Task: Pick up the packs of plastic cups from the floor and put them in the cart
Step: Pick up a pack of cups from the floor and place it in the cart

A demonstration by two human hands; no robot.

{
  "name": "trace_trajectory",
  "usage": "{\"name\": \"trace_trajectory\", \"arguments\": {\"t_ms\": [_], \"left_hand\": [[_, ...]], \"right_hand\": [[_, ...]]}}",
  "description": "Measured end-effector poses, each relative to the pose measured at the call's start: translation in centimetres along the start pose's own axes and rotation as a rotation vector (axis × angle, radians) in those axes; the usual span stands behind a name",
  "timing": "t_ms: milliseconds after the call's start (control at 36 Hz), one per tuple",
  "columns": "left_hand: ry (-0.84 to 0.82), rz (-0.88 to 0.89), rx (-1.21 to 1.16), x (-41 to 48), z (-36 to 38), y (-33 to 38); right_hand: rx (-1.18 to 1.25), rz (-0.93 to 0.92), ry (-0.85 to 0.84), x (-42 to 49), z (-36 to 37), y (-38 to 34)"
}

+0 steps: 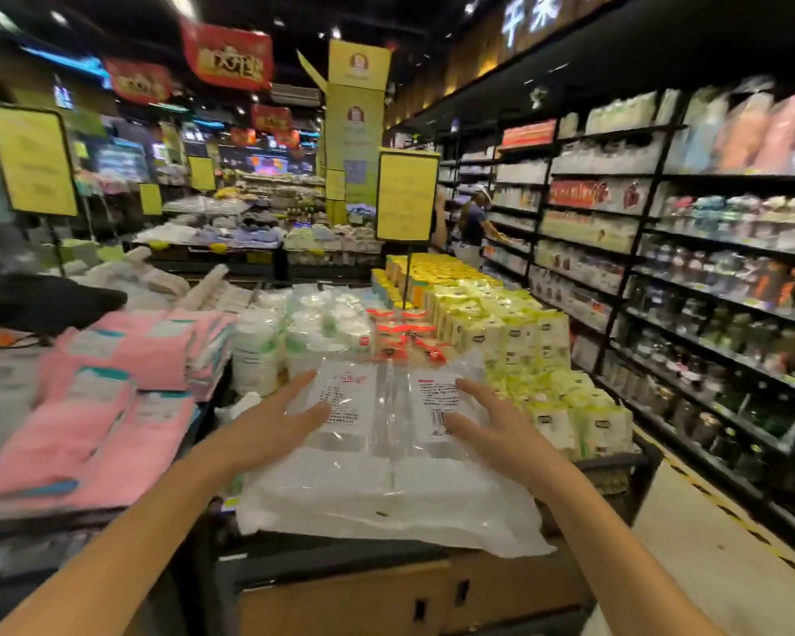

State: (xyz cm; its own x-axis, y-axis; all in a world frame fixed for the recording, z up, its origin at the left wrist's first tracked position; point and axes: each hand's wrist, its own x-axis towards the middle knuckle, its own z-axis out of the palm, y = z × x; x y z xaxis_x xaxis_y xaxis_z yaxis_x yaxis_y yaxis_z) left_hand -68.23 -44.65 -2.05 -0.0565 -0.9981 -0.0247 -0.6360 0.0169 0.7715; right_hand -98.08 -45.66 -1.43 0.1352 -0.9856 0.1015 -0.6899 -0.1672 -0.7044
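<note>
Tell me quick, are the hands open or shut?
Left hand: open, straight fingers touching the packs.
Right hand: open, fingers spread on the packs.

cup packs on cart | towels left | shelves right

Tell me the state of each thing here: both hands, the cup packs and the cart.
Left hand: open, fingers straight, on the left cup pack.
Right hand: open, fingers straight, on the right cup pack.
The two packs: flat, side by side, atop the load.
Cart: loaded above its rim.
</note>
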Motion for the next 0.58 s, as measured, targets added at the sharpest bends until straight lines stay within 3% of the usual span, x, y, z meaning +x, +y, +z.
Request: {"name": "trace_trajectory", "arguments": {"t_ms": [333,583], "left_hand": [[0.273,-0.277,0.097,-6.8,-15.6,-14.0],[0.490,-0.529,0.052,-14.6,-24.4,-25.6]], "right_hand": [[0.006,-0.240,-0.230,7.5,17.5,-14.6],[0.017,-0.463,-0.503,10.9,32.5,-26.0]]}}
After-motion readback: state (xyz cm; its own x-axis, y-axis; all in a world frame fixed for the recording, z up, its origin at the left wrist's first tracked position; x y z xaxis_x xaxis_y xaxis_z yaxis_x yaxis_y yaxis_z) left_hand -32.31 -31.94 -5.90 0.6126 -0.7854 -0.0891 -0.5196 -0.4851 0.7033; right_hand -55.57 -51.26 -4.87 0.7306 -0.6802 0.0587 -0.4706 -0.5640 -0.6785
